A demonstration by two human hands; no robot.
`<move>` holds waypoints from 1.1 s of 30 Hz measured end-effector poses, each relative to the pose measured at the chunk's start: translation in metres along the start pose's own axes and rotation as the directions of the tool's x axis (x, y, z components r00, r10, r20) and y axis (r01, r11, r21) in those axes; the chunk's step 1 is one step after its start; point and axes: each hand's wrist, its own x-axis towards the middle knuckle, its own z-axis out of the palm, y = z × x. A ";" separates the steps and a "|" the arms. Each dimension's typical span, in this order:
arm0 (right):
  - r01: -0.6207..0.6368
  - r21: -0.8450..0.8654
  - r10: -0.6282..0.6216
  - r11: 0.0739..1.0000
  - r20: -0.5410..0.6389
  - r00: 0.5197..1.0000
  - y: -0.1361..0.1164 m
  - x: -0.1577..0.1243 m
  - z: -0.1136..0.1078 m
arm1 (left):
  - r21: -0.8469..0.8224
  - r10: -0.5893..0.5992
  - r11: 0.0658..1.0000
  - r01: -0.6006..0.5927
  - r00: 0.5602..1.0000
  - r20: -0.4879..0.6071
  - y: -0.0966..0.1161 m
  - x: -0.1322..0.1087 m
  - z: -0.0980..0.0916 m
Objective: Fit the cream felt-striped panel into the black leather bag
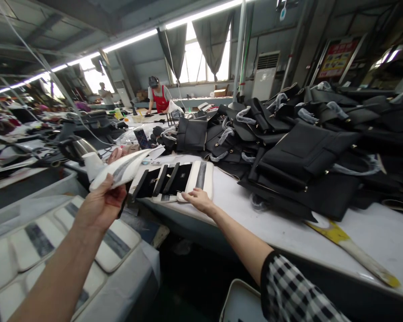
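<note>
The raised white panel [129,165] at eleven o'clock looks light and bendy, best taken by its edge, where the left hand [102,201] has its grip pinched. At twelve, the right hand [199,200], grip loosely spread, lies by a flat striped panel [200,174]; black bags [305,152] heap toward two.

Passable: along the bare front strip of the white-topped worktable [233,201], just right of the right hand [199,199]. Blocked behind and to the right by a high heap of black leather-like bags [305,154]; crossed farther right by a long, flat yellow-and-white tool [354,252]. Obstructed between both hands by black rectangular pieces with raised bars [182,178]; beyond the left hand [105,203], by a silver-and-black kettle [83,146].
</note>
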 end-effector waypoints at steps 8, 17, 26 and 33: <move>0.056 0.901 -0.019 0.431 -0.053 0.998 -0.063 -0.087 -0.061 | 0.316 -0.113 0.948 0.037 0.967 0.229 -0.068 -0.154 0.024; -0.027 0.919 0.084 0.392 -0.007 0.996 -0.049 -0.213 -0.105 | 0.130 -0.302 0.946 0.298 0.660 0.688 -0.045 -0.176 0.058; 0.071 0.926 0.036 0.370 -0.091 0.995 -0.064 -0.289 -0.117 | 0.017 -0.289 0.684 0.729 0.249 0.924 -0.031 -0.240 0.126; -0.003 0.817 0.182 0.577 -0.125 0.975 -0.041 -0.356 -0.182 | 0.069 -0.266 0.817 0.573 0.268 0.926 -0.028 -0.235 0.088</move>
